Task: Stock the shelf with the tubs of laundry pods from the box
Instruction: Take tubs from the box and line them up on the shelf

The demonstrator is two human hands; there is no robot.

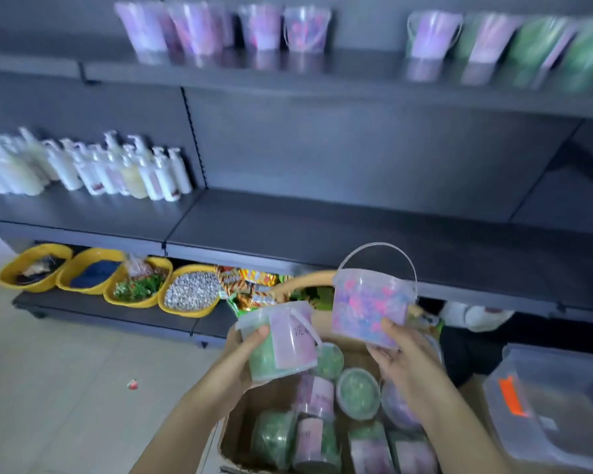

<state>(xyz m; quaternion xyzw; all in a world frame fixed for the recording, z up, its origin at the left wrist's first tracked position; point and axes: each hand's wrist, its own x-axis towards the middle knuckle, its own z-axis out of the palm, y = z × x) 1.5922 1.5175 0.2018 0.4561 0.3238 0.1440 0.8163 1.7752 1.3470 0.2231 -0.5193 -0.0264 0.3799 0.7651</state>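
Observation:
My left hand (245,354) grips a clear tub of green pods (278,340) with a pale pink label, tilted a little. My right hand (403,357) holds a tub of pink and blue pods (370,306) upright from below, its clear handle standing up. Both tubs hang above the open cardboard box (240,425), which holds several more tubs (358,393), most lying on their sides. The dark middle shelf (322,230) in front of me is bare here. On the top shelf (288,80) stand rows of purple tubs (264,27) and green tubs (534,39).
White pump bottles (93,165) fill the middle shelf's left part. Yellow bowls (93,271) of goods and snack packets (254,285) sit on the bottom shelf. A clear plastic bin (555,415) stands to the box's right. A small red object (132,384) lies on the tiled floor.

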